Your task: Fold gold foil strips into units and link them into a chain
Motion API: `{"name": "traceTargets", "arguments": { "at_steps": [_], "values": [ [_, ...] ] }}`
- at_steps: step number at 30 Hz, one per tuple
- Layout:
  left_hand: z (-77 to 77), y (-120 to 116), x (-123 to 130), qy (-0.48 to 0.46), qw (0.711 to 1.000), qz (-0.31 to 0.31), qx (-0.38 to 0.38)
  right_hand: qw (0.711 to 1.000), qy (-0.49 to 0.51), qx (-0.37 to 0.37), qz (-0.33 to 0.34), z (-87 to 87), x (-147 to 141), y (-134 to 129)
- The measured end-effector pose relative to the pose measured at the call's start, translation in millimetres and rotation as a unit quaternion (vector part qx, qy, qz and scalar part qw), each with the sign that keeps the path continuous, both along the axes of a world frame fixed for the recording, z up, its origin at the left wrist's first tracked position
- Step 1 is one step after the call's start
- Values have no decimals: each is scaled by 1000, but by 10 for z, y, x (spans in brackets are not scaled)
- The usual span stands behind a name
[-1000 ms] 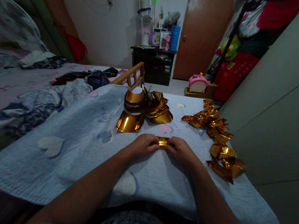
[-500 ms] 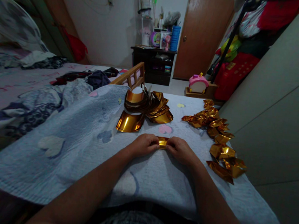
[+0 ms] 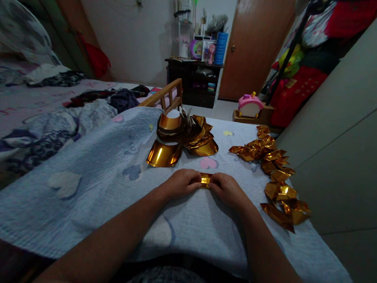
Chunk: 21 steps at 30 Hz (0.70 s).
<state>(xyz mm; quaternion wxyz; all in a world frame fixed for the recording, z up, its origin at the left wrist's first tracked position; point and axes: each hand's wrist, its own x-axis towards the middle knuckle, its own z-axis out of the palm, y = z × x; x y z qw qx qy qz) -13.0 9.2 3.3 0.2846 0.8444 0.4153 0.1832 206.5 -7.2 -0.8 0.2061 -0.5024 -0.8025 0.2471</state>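
Note:
A small folded strip of shiny gold foil paper (image 3: 205, 180) lies between my hands, low over the blue cloth. My left hand (image 3: 184, 182) pinches its left end, fingers closed, and my right hand (image 3: 226, 187) pinches the right end the same way. Only the strip's middle shows; both ends are hidden under my fingers. Beyond my left hand sits a fanned pile of gold foil sheets (image 3: 164, 154), some curled. On the right, past my right hand, trails a row of folded gold foil pieces (image 3: 282, 192).
The blue quilted cloth (image 3: 102, 209) with heart patterns covers the table. A wooden rail (image 3: 166, 92) stands at its far left edge. To the left is a bed with heaped clothes (image 3: 56, 131); a pale cabinet (image 3: 358, 144) closes off the right side. A pink toy (image 3: 250, 106) sits beyond the far edge.

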Motion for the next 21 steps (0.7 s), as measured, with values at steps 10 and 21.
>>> {"name": "traceTargets", "arguments": {
  "at_steps": [10, 21],
  "values": [
    [23, -13, 13, 12, 1000, 11, 13, 1000, -6, -12, -10, 41, -22, -7],
    [44, -3, 22, 29, 999, 4, 18, 1000, -20, -6, -14, 41, -36, -3]
  ]
}}
